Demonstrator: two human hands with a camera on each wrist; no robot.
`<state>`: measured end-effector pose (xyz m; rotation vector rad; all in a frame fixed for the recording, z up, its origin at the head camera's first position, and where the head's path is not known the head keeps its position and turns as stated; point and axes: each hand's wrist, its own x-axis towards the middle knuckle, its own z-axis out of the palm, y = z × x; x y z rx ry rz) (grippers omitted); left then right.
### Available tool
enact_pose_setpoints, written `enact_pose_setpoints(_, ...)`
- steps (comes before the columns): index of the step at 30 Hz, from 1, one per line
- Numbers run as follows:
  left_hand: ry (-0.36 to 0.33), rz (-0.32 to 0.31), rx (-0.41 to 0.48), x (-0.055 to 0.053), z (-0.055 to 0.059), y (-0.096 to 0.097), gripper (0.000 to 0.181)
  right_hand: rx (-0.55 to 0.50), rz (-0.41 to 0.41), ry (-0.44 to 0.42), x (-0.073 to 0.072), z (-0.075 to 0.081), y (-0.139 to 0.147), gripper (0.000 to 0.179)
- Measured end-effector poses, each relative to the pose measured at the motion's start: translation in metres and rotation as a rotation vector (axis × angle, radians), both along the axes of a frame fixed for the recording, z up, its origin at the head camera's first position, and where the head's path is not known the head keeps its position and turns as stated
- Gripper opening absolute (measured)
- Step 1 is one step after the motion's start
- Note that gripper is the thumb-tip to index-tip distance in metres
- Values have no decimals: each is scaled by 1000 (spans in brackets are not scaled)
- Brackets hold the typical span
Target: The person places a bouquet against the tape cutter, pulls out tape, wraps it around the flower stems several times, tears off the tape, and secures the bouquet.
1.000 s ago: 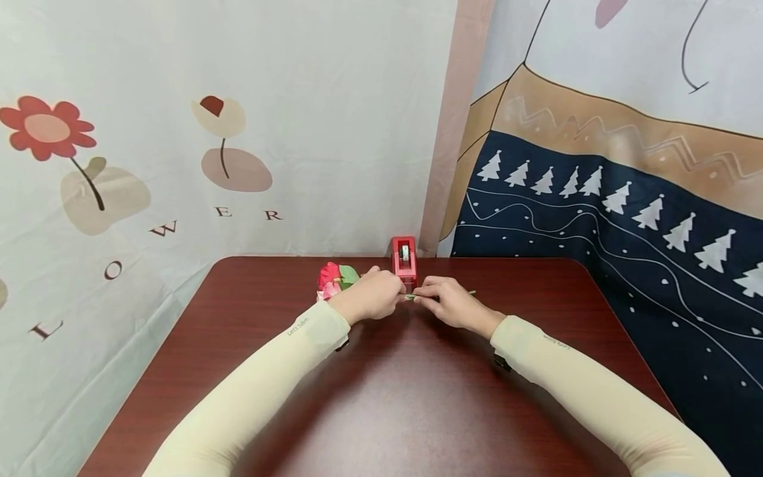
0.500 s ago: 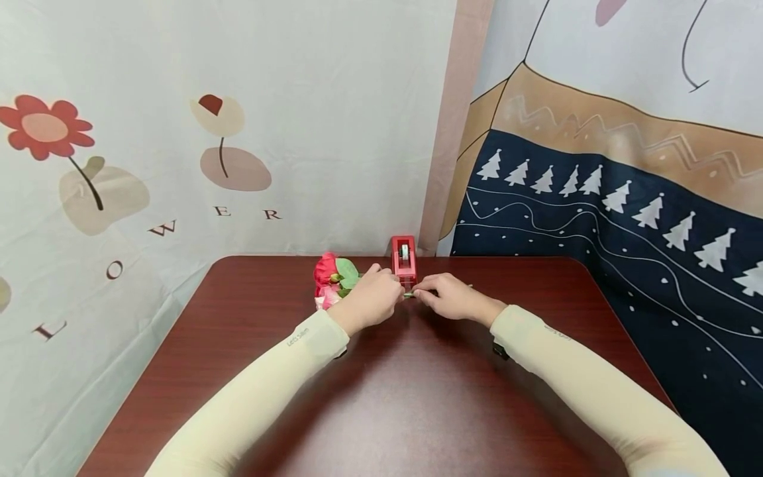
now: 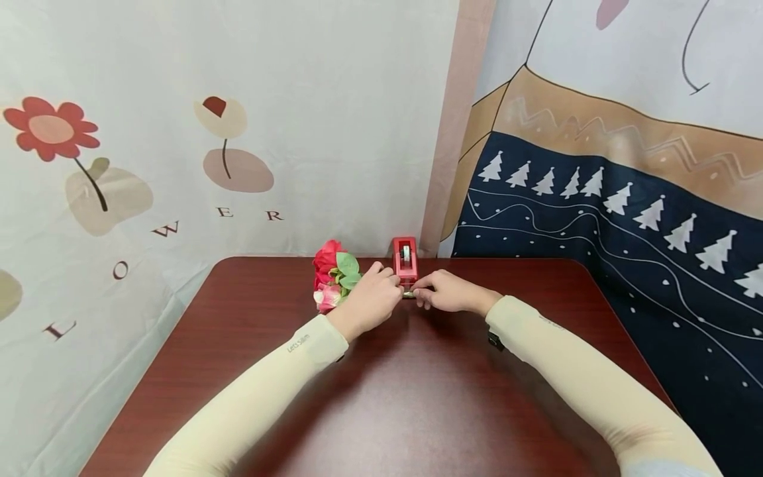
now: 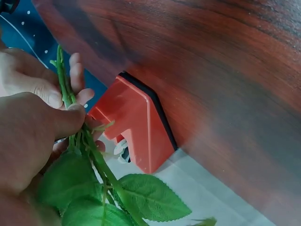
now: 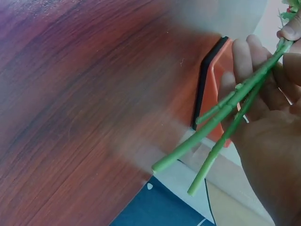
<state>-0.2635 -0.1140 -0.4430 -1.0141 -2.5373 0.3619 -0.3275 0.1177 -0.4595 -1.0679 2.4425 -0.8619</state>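
Artificial flowers [image 3: 326, 264], red and pink with green leaves, lie to the left of my left hand [image 3: 372, 299]. This hand pinches their bundled green stems [image 4: 63, 77] between thumb and fingers, just above the leaves [image 4: 153, 197] in the left wrist view. My right hand [image 3: 452, 291] holds the stems loosely close to the left thumb, its thumb and fingers on opposite sides. Past it, the cut stem ends [image 5: 176, 157] stick out. Right behind both hands stands a red tape dispenser [image 3: 406, 270]. Any tape on the stems is too small to make out.
The dark reddish-brown table [image 3: 405, 397] ends at its back edge just beyond the dispenser. A pale printed curtain [image 3: 346, 132] hangs behind, with a navy tree-patterned cloth [image 3: 536, 212] at the right.
The flower heads have turned and risen toward the back edge, showing more leaves. My right hand has shifted slightly back, and the stem ends beyond it have dropped from the head view.
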Motion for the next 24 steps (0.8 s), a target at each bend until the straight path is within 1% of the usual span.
enact_pose_setpoints(4,10,4,2,0,-1,0,6,-15,-9,-2,2,0,-1,24)
enact_pose_setpoints(10,14,14,4,-1,-2,0,6,-47,-15,48,7,-3,-3,22)
enact_pose_setpoints(16,13,23,24,-1,-4,0,6,-57,-8,151,9,-8,-5,19)
enact_pose_setpoints(21,12,33,73,0,-3,-1,9,-72,-2,261,12,-13,-5,19)
enact_pose_setpoints(24,3,52,94,0,-3,-1,10,-83,-12,318,15,-16,-6,21)
